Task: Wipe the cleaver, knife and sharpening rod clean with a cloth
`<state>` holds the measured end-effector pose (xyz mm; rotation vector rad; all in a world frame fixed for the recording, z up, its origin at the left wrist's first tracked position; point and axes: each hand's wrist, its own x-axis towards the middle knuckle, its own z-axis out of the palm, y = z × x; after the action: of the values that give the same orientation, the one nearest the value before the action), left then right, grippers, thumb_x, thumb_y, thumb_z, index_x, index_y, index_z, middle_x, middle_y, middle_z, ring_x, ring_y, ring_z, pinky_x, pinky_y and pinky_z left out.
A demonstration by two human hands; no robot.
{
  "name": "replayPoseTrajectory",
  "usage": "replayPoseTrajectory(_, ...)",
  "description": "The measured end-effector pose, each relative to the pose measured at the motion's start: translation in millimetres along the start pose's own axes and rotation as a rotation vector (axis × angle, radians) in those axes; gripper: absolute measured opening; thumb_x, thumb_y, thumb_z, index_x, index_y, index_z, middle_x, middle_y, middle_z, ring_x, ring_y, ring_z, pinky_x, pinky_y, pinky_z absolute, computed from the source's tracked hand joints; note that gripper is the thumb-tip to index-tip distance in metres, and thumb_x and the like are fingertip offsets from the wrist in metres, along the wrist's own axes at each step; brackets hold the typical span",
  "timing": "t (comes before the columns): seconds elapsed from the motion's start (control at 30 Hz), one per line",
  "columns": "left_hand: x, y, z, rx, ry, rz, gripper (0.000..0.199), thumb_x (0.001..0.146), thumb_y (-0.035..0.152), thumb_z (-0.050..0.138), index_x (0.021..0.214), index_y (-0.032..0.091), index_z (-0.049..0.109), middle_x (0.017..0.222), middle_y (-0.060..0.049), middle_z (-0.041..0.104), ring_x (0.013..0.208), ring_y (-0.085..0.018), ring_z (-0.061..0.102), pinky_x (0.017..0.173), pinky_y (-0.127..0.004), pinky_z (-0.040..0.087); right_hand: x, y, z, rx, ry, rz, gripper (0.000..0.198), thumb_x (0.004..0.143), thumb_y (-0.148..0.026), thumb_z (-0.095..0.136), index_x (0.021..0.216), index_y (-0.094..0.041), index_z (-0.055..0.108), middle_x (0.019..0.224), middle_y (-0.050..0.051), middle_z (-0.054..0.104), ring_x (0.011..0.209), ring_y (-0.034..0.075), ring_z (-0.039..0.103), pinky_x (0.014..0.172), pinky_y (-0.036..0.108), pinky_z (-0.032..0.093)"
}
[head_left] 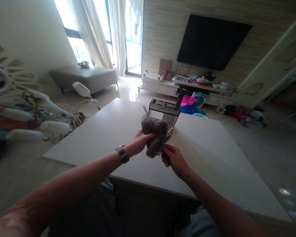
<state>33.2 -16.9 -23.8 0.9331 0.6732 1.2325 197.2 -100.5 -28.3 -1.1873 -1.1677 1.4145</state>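
My left hand is closed around a bunched brown, fuzzy cloth, its thumb pressed on top. My right hand grips the black handle of a knife just below the cloth. Most of the blade is hidden in the cloth's folds. A narrow metal strip showing past the cloth's far side lines up with the handle and looks like the blade's end. Right behind the cloth stands a knife block with slots in its top. One black handle sticks up at its right side.
The white table spreads out around both hands, its near edge close to my body. Left of it is a lamp with white shades. Beyond the table are a pink basket, a low white cabinet and a grey bench.
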Motion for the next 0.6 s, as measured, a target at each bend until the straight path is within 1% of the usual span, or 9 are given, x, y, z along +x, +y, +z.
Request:
replayPoseTrajectory(0.13,5.9,6.1,-1.8,0.012,0.035,0.043,0.043,0.06,0.02,0.09,0.097,0.012,0.072,0.096,-0.009,0.076,0.088,-0.023,0.072,0.091,-0.038,0.056,0.4,-3.2,-0.5,-0.044,0.012,-0.011,0.038,0.082,-0.056,0.068,0.079,-0.018,0.059,0.05,-0.004,0.059,0.035,0.007,0.042,0.037,0.022,0.026)
replayPoseTrajectory(0.27,10.6,17.3,-5.3,-0.008,0.061,0.04,0.043,0.061,0.021,0.089,0.1,0.011,0.073,0.098,-0.011,0.077,0.09,-0.025,0.073,0.092,-0.04,0.058,-1.6,-5.1,-0.4,-0.1,0.007,0.005,0.037,0.081,-0.054,0.069,0.083,-0.017,0.063,0.05,-0.005,0.059,0.035,0.007,0.042,0.037,0.022,0.027)
replayPoseTrajectory(0.33,13.4,22.5,-8.9,-0.013,0.095,0.039,0.044,0.063,0.022,0.089,0.103,0.011,0.073,0.1,-0.012,0.078,0.094,-0.027,0.074,0.093,-0.041,0.059,-3.2,-4.9,-0.7,-0.139,0.006,0.013,0.036,0.08,-0.052,0.071,0.086,-0.016,0.065,0.051,-0.004,0.059,0.035,0.007,0.043,0.037,0.022,0.028)
replayPoseTrajectory(0.43,20.3,27.7,-17.4,-0.032,0.168,0.059,0.037,0.065,0.019,0.087,0.099,0.011,0.073,0.096,-0.011,0.078,0.096,-0.029,0.074,0.095,-0.043,0.06,-5.3,-3.5,-2.4,-0.186,-0.012,0.006,0.033,0.082,-0.049,0.072,0.088,-0.017,0.067,0.053,-0.004,0.061,0.036,0.008,0.044,0.038,0.022,0.03)
replayPoseTrajectory(0.6,35.5,32.8,-36.6,-0.062,0.27,0.119,0.032,0.067,0.016,0.084,0.096,0.011,0.072,0.092,-0.011,0.078,0.092,-0.027,0.074,0.093,-0.042,0.061,-6.6,-3.1,-6.2,-0.29,-0.058,-0.022,0.031,0.087,-0.046,0.068,0.091,-0.016,0.068,0.056,-0.003,0.063,0.037,0.008,0.046,0.039,0.021,0.033)
